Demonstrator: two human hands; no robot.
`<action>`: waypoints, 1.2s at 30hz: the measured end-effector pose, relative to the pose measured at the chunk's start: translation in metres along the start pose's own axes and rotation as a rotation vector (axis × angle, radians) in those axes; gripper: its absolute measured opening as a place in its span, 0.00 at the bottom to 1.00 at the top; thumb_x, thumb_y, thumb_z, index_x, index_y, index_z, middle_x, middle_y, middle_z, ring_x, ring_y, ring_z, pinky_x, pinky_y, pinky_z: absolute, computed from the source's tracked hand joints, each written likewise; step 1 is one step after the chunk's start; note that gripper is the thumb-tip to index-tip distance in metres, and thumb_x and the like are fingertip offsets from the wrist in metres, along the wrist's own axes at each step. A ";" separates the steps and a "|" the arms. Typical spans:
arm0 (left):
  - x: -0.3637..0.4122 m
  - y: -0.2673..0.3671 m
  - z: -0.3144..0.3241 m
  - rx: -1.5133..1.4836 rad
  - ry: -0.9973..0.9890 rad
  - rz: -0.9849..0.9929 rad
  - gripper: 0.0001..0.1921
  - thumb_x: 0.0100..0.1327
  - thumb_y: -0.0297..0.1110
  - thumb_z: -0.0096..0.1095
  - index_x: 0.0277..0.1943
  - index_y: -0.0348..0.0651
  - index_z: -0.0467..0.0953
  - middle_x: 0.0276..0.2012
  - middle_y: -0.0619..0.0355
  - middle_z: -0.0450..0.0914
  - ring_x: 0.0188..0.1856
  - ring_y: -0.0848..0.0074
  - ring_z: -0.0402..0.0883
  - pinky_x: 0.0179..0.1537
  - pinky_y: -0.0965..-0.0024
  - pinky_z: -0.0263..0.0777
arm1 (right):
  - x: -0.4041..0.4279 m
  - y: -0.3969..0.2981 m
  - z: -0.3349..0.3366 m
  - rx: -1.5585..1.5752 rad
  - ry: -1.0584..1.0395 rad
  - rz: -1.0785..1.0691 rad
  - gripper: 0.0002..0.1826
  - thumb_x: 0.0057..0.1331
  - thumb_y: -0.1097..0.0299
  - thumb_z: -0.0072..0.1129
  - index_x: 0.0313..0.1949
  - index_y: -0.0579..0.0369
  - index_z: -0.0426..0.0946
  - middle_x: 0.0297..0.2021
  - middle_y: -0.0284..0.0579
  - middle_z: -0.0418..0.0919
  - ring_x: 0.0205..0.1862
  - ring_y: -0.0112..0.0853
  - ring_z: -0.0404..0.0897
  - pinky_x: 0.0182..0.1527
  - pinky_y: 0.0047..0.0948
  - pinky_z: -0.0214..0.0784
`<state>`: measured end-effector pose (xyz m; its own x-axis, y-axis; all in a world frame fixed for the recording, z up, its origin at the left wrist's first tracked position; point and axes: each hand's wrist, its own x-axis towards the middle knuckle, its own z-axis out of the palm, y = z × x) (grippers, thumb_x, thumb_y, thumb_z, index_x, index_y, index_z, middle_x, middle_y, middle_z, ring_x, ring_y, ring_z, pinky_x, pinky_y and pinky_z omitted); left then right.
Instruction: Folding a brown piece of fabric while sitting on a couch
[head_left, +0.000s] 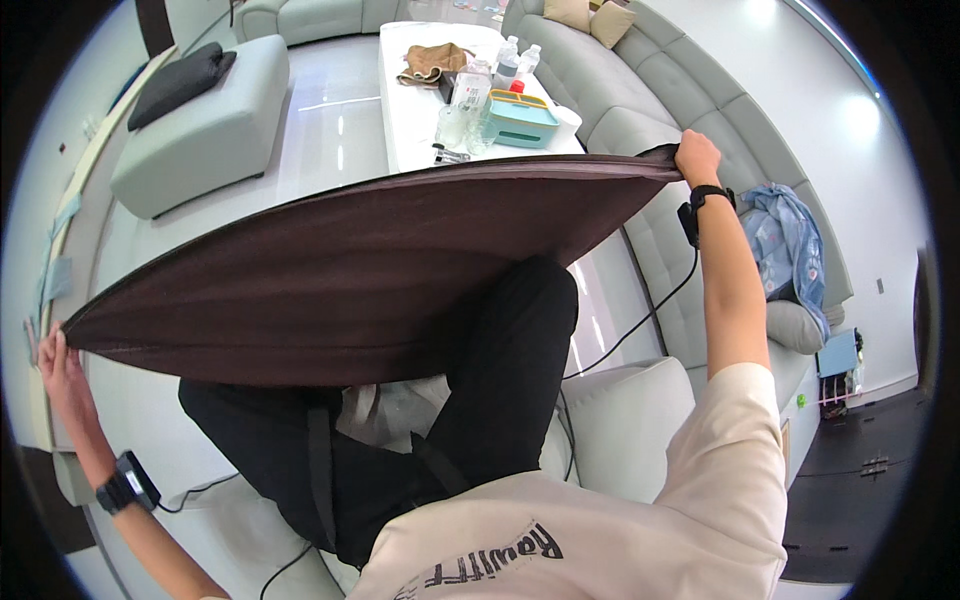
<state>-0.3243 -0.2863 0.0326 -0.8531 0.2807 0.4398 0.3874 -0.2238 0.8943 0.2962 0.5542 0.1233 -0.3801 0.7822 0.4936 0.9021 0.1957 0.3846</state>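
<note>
A dark brown piece of fabric (337, 277) with a black edge is stretched wide across my lap. At the far left, my left hand (58, 356) pinches one corner of it. My right hand (697, 156) grips the opposite end, higher up and at the right, where the cloth bunches into folds. The fabric sags between both hands and lies against my raised knee (544, 292) in black trousers. Its far side is turned away from me.
Beyond the cloth stands a white table (405, 112) with plastic bottles (472, 86), a teal box (521, 120) and a brown cloth (435, 61). A grey sofa (630, 124) runs along the right. An ottoman (217, 135) is at left. Black cables (637, 326) trail from my wrists.
</note>
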 end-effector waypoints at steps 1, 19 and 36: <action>0.017 -0.014 0.015 0.039 0.004 -0.008 0.11 0.73 0.28 0.56 0.33 0.45 0.65 0.53 0.55 0.77 0.52 0.77 0.74 0.60 0.70 0.65 | -0.002 0.011 0.002 -0.002 0.013 0.023 0.12 0.65 0.70 0.49 0.39 0.54 0.84 0.43 0.53 0.84 0.48 0.47 0.84 0.46 0.46 0.77; 0.199 0.034 -0.060 0.107 0.071 0.218 0.19 0.73 0.30 0.57 0.28 0.51 0.56 0.29 0.69 0.58 0.33 0.85 0.61 0.41 0.79 0.61 | 0.012 0.053 -0.045 0.094 -0.108 0.226 0.15 0.62 0.70 0.52 0.46 0.55 0.82 0.47 0.54 0.83 0.51 0.50 0.82 0.49 0.47 0.77; 0.146 0.101 -0.048 0.239 0.303 0.000 0.16 0.70 0.27 0.59 0.29 0.52 0.61 0.29 0.70 0.65 0.32 0.86 0.63 0.35 0.77 0.62 | 0.091 0.046 -0.012 0.817 -0.193 0.502 0.17 0.56 0.67 0.54 0.37 0.70 0.81 0.32 0.60 0.84 0.32 0.48 0.86 0.34 0.44 0.77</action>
<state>-0.4268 -0.3125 0.1836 -0.9040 -0.0158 0.4273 0.4271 0.0104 0.9041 0.3007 0.6277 0.1954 0.0610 0.9555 0.2886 0.8411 0.1065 -0.5303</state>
